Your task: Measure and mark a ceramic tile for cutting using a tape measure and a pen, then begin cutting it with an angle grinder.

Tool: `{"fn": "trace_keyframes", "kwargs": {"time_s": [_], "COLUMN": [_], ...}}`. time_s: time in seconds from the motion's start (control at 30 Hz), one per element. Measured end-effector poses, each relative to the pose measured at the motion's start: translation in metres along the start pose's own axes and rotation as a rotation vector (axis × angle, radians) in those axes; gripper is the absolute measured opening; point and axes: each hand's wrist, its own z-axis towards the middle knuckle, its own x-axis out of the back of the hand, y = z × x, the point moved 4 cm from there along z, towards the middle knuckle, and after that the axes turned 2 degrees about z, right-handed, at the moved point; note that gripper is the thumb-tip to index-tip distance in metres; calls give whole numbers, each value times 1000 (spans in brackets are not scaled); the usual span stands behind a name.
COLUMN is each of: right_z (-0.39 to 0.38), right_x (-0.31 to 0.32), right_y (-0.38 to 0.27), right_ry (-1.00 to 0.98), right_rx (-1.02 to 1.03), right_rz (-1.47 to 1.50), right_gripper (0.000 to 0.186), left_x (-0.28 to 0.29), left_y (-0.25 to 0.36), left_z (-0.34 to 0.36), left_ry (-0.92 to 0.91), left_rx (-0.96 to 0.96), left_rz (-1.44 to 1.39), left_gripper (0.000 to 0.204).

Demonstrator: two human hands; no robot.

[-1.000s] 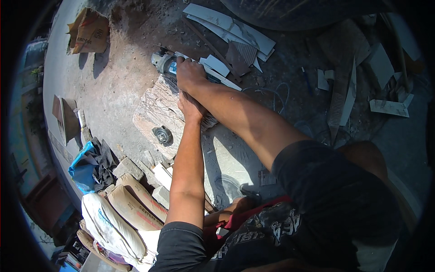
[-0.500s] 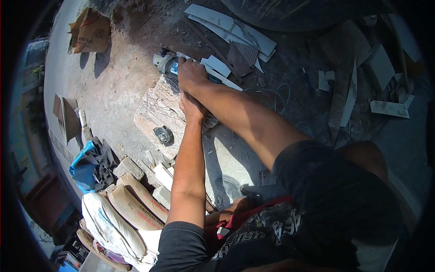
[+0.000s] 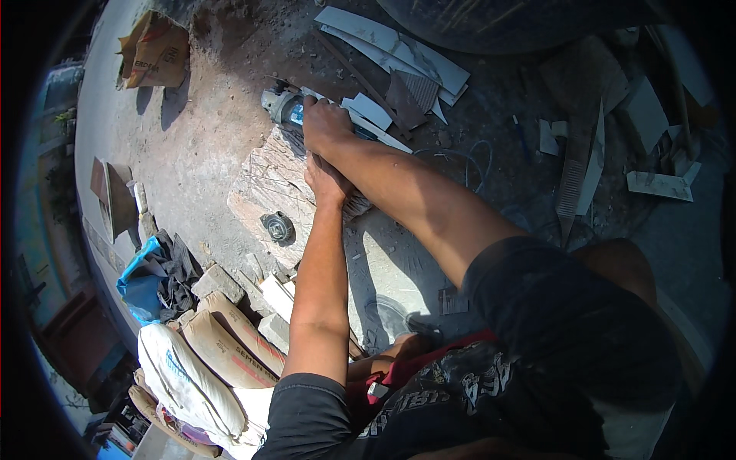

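My right hand (image 3: 326,125) is closed round the body of an angle grinder (image 3: 290,111) with a blue-and-grey casing and a metal head pointing left. Just below it, my left hand (image 3: 325,181) reaches in under the right wrist. Its fingers are mostly hidden, so what they touch does not show. Both hands are over a pale, scratched slab (image 3: 257,180) on the ground. A narrow white tile strip (image 3: 391,138) sticks out to the right behind the right hand. On the slab's near part lies a round dark object (image 3: 277,228) of unclear kind.
Long white tile offcuts (image 3: 406,50) lie at the far side, with more broken pieces (image 3: 659,184) to the right. A torn brown paper bag (image 3: 157,57) stands far left. Full cement bags (image 3: 230,345) and a blue plastic bag (image 3: 139,284) sit near left. A thin cable (image 3: 475,153) loops rightward.
The view has shifted very slightly. Both hands and the angle grinder keep practically the same place over the slab.
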Motion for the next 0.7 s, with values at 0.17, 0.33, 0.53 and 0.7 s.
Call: {"fn": "trace_keyframes", "kwargs": {"time_s": [0.17, 0.33, 0.53, 0.7], "right_z": [0, 1, 3, 3], "right_x": [0, 0, -2, -2], "right_y": [1, 1, 2, 1], "right_ry": [2, -13, -31, -27], "right_rx": [-8, -19, -18, -12], "right_rz": [3, -2, 13, 20], "right_gripper": [56, 55, 62, 60], "left_x": [-1, 0, -3, -4], "left_y": [0, 1, -1, -1], "left_z": [-1, 0, -1, 0], "left_ry": [-33, -26, -1, 31], "left_rx": [3, 10, -1, -13], "left_rz": [-3, -26, -7, 35], "left_gripper": [95, 96, 98, 98]}}
